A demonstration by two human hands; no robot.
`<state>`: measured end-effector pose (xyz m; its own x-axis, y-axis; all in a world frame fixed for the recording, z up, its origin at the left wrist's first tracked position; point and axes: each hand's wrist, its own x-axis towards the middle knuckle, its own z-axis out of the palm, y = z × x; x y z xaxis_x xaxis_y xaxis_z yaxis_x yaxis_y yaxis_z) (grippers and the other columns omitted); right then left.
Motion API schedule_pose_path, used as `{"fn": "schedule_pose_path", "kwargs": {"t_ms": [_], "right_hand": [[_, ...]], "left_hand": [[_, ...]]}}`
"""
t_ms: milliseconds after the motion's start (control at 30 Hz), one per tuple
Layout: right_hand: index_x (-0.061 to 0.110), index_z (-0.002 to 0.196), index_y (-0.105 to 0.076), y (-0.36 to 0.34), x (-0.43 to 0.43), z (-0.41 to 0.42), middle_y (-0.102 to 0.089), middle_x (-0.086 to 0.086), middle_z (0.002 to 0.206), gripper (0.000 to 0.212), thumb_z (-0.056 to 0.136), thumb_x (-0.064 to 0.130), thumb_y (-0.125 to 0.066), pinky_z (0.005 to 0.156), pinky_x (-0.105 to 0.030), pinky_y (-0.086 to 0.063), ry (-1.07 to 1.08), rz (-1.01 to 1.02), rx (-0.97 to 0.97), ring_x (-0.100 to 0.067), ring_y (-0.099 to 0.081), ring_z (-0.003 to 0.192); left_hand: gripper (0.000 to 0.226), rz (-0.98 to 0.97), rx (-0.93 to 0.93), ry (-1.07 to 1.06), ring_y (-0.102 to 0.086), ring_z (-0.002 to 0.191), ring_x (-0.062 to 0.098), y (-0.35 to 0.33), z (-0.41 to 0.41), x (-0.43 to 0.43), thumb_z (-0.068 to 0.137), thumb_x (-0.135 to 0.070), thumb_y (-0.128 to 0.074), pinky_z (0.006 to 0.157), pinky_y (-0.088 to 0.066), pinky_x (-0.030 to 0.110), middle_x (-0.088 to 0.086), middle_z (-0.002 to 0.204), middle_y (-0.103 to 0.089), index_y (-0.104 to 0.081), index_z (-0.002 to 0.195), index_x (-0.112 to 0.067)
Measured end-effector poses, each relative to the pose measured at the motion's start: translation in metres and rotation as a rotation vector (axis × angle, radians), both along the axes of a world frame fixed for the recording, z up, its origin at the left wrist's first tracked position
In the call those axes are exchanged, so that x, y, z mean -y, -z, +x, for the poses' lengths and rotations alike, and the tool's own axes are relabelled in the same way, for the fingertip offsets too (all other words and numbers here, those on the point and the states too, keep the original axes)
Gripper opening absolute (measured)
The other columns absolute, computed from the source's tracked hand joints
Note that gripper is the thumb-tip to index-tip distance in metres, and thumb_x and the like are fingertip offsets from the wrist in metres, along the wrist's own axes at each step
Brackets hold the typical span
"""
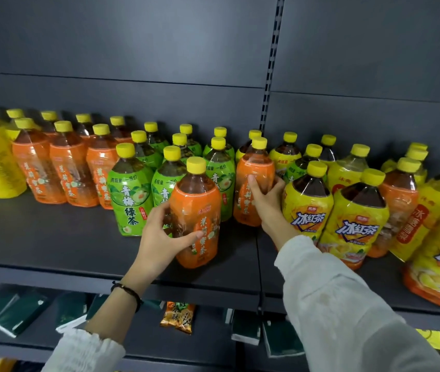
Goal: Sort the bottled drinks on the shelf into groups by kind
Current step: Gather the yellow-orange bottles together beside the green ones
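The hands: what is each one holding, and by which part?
The left hand grips the front orange bottle round its lower body. The right hand grips the rear orange bottle round its middle.

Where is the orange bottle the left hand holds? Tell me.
Head view, centre: the orange bottle is near the shelf front, before the green bottles.

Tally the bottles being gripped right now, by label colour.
Orange label: 2, the front orange bottle in the left hand and the rear orange bottle in the right hand
Green-label bottles: 0
Yellow-label bottles: 0
Total: 2
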<state>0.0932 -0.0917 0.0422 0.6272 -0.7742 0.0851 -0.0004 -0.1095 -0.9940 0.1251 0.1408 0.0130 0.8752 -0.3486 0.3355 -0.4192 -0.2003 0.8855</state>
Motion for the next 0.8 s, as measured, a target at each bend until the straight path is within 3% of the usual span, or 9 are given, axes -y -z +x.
{"fn": "schedule_pose_path", "kwargs": {"t_ms": [167, 267, 367, 533, 667, 800], "right_hand": [[0.025, 0.143, -0.012, 0.008, -0.013, -0.006, -0.03, -0.01, 0.149, 0.097, 0.074, 0.05, -0.075, 0.109, -0.057, -0.033, 0.038, 0.007, 0.03, -0.031, -0.035, 0.136], [0.025, 0.146, -0.004, 0.013, -0.024, -0.013, -0.029, -0.01, 0.15, 0.101, 0.077, 0.047, -0.074, 0.11, -0.055, -0.034, -0.011, -0.009, 0.056, -0.029, -0.035, 0.136], [0.031, 0.141, -0.01, 0.018, -0.037, -0.021, -0.037, -0.008, 0.144, 0.091, 0.078, 0.042, -0.074, 0.103, -0.046, -0.043, -0.075, -0.014, 0.087, -0.024, -0.044, 0.127], [0.034, 0.133, -0.021, 0.017, -0.061, -0.045, -0.049, 0.005, 0.121, 0.076, 0.078, 0.033, -0.074, 0.078, -0.025, -0.048, -0.23, -0.016, 0.135, -0.004, -0.053, 0.102], [0.036, 0.126, -0.028, 0.015, -0.077, -0.061, -0.052, 0.01, 0.115, 0.071, 0.073, 0.032, -0.076, 0.077, -0.026, -0.05, -0.306, 0.026, 0.15, -0.006, -0.056, 0.103], [0.032, 0.126, -0.032, 0.013, -0.098, -0.062, -0.056, 0.005, 0.118, 0.077, 0.064, 0.036, -0.078, 0.077, -0.029, -0.052, -0.326, 0.062, 0.176, -0.01, -0.059, 0.103]], "left_hand": [[0.088, -0.024, -0.003, 0.006, -0.052, 0.115, 0.019, 0.003, 0.002, -0.001, 0.051, -0.046, -0.089, 0.096, -0.049, 0.044, -0.001, 0.125, -0.051, -0.043, 0.125, -0.03], [0.097, -0.036, -0.02, 0.007, -0.053, 0.115, 0.018, 0.004, 0.001, -0.007, 0.044, -0.061, -0.08, 0.097, -0.049, 0.045, -0.001, 0.125, -0.052, -0.045, 0.127, -0.026], [0.101, -0.061, -0.035, 0.005, -0.053, 0.115, 0.017, 0.004, 0.0, -0.016, 0.042, -0.063, -0.078, 0.097, -0.049, 0.043, -0.002, 0.126, -0.052, -0.046, 0.129, -0.024], [0.092, -0.117, -0.058, 0.006, -0.055, 0.114, 0.015, 0.004, -0.007, -0.03, 0.045, -0.059, -0.08, 0.096, -0.05, 0.04, -0.002, 0.126, -0.055, -0.047, 0.127, -0.032], [0.087, -0.191, -0.089, -0.04, -0.054, 0.116, 0.013, 0.009, -0.014, -0.045, 0.045, -0.058, -0.081, 0.095, -0.049, 0.035, -0.007, 0.124, -0.056, -0.048, 0.123, -0.04], [0.094, -0.254, -0.126, -0.061, -0.054, 0.121, 0.015, 0.017, -0.007, -0.068, 0.051, -0.055, -0.087, 0.099, -0.048, 0.044, -0.007, 0.131, -0.056, -0.048, 0.134, -0.035]]}}
